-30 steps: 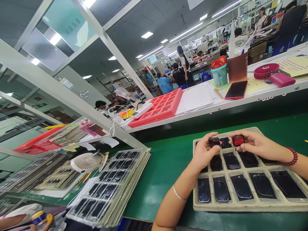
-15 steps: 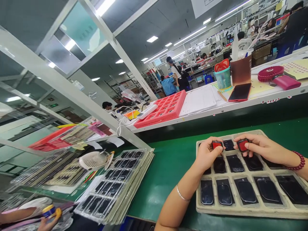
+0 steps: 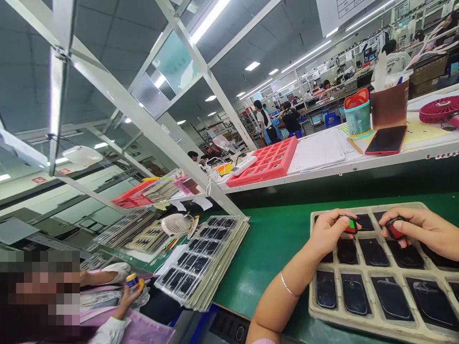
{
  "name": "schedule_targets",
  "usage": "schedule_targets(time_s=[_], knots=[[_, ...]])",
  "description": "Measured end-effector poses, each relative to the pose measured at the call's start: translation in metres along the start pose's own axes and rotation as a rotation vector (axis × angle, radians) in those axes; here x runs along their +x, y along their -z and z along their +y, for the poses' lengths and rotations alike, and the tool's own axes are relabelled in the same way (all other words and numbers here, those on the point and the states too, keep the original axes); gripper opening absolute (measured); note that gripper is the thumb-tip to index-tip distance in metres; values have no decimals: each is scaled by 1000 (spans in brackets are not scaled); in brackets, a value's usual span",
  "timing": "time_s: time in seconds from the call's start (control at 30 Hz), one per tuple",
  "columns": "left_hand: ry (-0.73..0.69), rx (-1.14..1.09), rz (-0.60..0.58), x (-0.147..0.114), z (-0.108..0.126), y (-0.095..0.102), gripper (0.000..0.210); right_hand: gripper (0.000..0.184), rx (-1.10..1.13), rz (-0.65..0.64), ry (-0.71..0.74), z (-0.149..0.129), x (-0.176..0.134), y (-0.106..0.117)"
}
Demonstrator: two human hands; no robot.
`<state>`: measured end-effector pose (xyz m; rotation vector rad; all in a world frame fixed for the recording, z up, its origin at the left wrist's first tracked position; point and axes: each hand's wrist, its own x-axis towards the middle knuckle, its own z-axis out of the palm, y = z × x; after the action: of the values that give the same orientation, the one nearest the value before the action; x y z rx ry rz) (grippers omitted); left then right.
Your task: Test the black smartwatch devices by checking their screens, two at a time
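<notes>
My left hand point(image 3: 327, 231) pinches a small dark-framed display point(image 3: 351, 225) between thumb and fingers, its screen lit green. In my right hand point(image 3: 423, 228) is a similar small display point(image 3: 396, 228) with a red screen, held by thumb and fingers. Both hands hover over the far row of a beige compartment tray point(image 3: 335, 321). Its compartments hold dark glossy panels with rounded corners, such as the front panel point(image 3: 392, 297). My hands cover part of the far compartments.
Left on the green bench point(image 3: 272, 248) stands a stack of trays point(image 3: 204, 258) with dark panels under clear covers. Behind it is a white fan point(image 3: 175, 224). The shelf ahead carries a red foam tray point(image 3: 267, 165), papers, a phone point(image 3: 386, 140) and a cup point(image 3: 356, 117). A co-worker sits lower left.
The left display has gone from red to green, while the right one stays red. My view has turned left, bringing more of the co-worker into sight.
</notes>
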<state>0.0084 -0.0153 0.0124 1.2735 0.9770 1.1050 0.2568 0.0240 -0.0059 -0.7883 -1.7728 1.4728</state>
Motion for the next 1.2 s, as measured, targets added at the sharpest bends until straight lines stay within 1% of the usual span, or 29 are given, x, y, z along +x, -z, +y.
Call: schedule_targets(time_s=[0.17,0.37,0.53,0.63,0.9,1.03,1.2], knots=[[-39,103,-24,1,1,3,51,42,-12,4,13,-5,-2,-2],[-31,111,-45,4,-3,4,51,42,-54,42,28,-8,-2,-5],[-24,96,-55,4,-4,5,52,37,-74,55,48,-10,0,-6],[-1,88,-56,3,-4,5,55,33,-45,58,60,-8,0,-6],[1,62,-61,3,-4,4,57,39,13,53,58,-4,-1,-7],[-21,5,-58,3,-4,2,54,42,-11,44,57,-3,-1,-8],[-17,10,-39,2,-3,1,48,42,-34,13,60,5,0,-5]])
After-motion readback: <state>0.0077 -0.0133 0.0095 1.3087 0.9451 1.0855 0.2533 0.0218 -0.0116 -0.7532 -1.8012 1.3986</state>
